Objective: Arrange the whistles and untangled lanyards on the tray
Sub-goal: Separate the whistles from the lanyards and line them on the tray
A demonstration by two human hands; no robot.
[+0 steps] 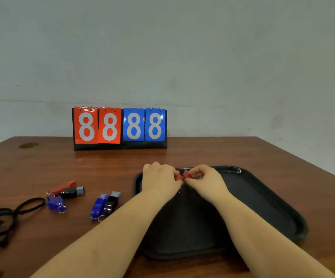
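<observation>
Our left hand (160, 180) and right hand (206, 181) both pinch one red whistle (183, 175) over the black tray (273, 201), fingers curled.

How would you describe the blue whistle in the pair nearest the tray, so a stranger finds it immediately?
Start at the black tray and look just left of it on the wooden table. Two whistles lie side by side there; the blue whistle is the left one, touching a black whistle. Another blue one lies farther left, beside a red one.
</observation>
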